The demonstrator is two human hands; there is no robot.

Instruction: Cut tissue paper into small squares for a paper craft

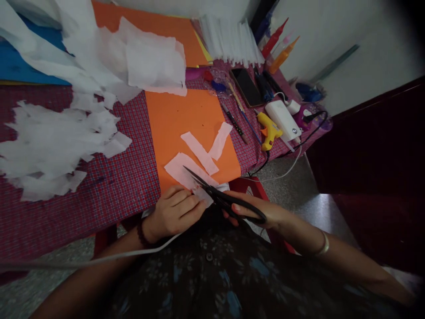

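My right hand [244, 206] grips black-handled scissors [226, 197], their blades pointing up and left over a strip of white tissue paper [179, 167]. The near end of that strip is pinched in the closed fingers of my left hand [175, 208]. From this view I cannot tell whether the blades are parted. Beneath them lies an orange sheet [186, 108]. Two more cut paper strips, one slanting [200, 153] and one at its right [221, 141], rest on the sheet just beyond the scissors.
A heap of torn white paper [56, 146] spreads over the checked tablecloth [109, 208] at left. Larger tissue sheets [156, 62] lie at the back. On the right are a yellow glue gun [268, 129], a white power bank [283, 119], a phone [246, 86] and squeeze bottles [283, 55].
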